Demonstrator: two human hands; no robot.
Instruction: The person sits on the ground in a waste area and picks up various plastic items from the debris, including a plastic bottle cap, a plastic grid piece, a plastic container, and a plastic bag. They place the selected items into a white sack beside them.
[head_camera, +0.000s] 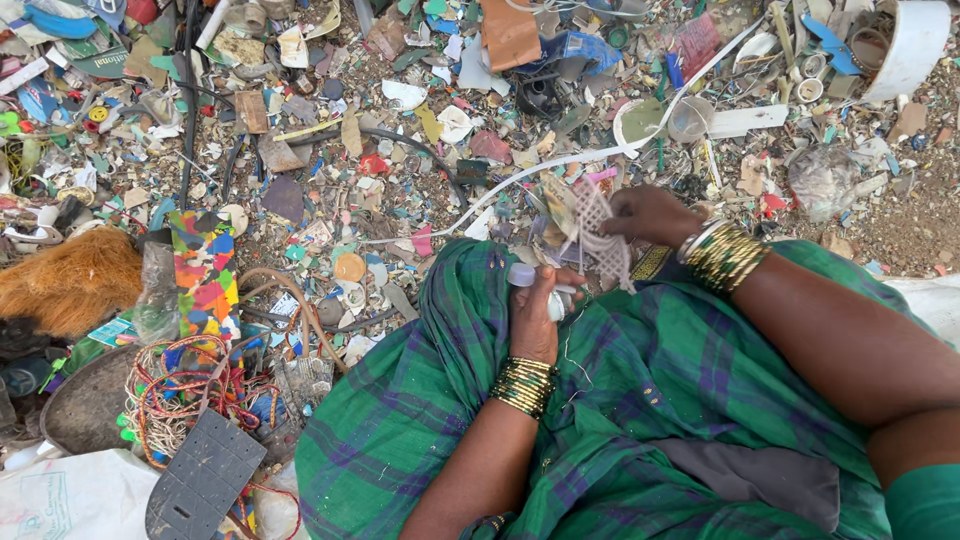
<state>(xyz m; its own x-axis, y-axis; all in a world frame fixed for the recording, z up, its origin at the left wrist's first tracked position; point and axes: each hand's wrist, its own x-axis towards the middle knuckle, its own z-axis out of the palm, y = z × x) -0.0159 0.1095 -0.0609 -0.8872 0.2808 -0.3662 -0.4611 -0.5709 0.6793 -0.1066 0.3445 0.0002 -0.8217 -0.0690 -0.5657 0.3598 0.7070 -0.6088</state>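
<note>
Littered ground (400, 150); hands (535, 315) hide small white piece (522, 274).

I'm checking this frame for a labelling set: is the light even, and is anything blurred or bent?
Head view: soft, even daylight, no hard shadows or glare; the littered ground is sharp; the left hand and right hand with its white mesh piece are slightly soft; wide-angle stretch shows at the edges.

I see a crumpled blue printed plastic wrapper (585, 45) top centre, a flat red printed packet (697, 42) right of it, green label scrap (100, 65) top left.
</note>
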